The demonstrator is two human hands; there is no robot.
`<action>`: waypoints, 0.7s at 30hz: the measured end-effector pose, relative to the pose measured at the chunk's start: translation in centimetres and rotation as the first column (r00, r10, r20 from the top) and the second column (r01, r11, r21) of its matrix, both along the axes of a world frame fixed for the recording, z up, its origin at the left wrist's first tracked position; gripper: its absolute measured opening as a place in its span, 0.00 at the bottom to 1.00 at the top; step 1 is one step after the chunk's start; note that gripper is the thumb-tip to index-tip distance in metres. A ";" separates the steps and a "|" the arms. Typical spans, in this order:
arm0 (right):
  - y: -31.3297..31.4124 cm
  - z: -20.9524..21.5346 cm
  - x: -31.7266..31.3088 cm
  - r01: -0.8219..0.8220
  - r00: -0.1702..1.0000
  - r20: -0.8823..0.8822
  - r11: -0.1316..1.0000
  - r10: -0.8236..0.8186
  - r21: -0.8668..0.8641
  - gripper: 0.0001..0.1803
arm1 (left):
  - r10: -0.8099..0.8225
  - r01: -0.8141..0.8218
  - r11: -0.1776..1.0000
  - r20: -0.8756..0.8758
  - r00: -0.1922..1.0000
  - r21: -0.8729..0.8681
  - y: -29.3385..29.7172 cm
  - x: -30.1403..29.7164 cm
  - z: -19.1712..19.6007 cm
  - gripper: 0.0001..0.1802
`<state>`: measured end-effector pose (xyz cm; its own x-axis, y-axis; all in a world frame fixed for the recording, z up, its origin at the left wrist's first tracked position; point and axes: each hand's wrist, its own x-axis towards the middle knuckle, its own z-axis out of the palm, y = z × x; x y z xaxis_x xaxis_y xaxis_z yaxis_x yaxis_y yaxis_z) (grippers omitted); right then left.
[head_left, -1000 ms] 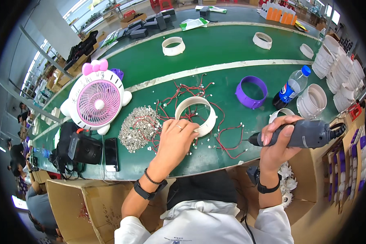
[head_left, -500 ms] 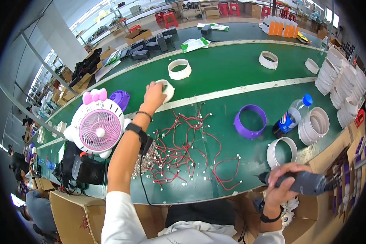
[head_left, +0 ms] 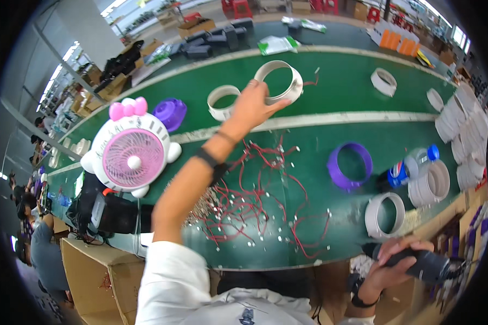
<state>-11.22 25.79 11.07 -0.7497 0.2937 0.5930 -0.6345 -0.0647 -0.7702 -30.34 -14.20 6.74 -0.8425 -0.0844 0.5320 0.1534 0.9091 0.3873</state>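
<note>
My left hand (head_left: pixel 253 105) reaches over the far green strip, fingers and thumb closed on the near rim of a white plastic ring (head_left: pixel 297 86). A short red wire (head_left: pixel 311 83) shows just beyond that ring. Beside my left wrist stands another white ring (head_left: pixel 214 112). At the lower right, my right hand (head_left: pixel 393 264) is wrapped round a dark electric screwdriver (head_left: pixel 429 266), its tip pointing left. Just above the tool is a white ring (head_left: pixel 370 218) on the near bench. Red wires with white connectors (head_left: pixel 255 203) lie tangled below my left forearm.
A white and pink fan (head_left: pixel 133 162) stands left, near a purple part (head_left: pixel 169 114). Rightward are a purple ring (head_left: pixel 332 168), a cola bottle (head_left: pixel 398 174), nested white rings (head_left: pixel 429 187) and tall ring stacks (head_left: pixel 461 116). A cardboard box (head_left: pixel 89 271) sits below left.
My left hand has moved away from me and rightward, and now grips a ring beyond where it was. The view has shifted slightly. My right hand keeps hold of the electric screwdriver.
</note>
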 end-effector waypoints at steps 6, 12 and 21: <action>-2.1 1.7 1.6 -0.154 0.988 0.014 0.988 0.154 -0.025 0.31 | -0.345 0.433 0.868 0.331 0.878 -0.245 4.6 19.4 3.4 0.32; -5.7 1.5 1.7 -0.402 0.915 0.002 0.911 0.404 -0.094 0.28 | -0.300 0.349 0.916 0.239 0.924 -0.197 9.6 25.4 2.1 0.34; -12.1 0.5 1.1 -0.554 0.832 0.004 0.831 0.554 0.049 0.22 | -0.095 0.087 0.992 0.088 0.992 0.089 13.9 29.5 -2.2 0.19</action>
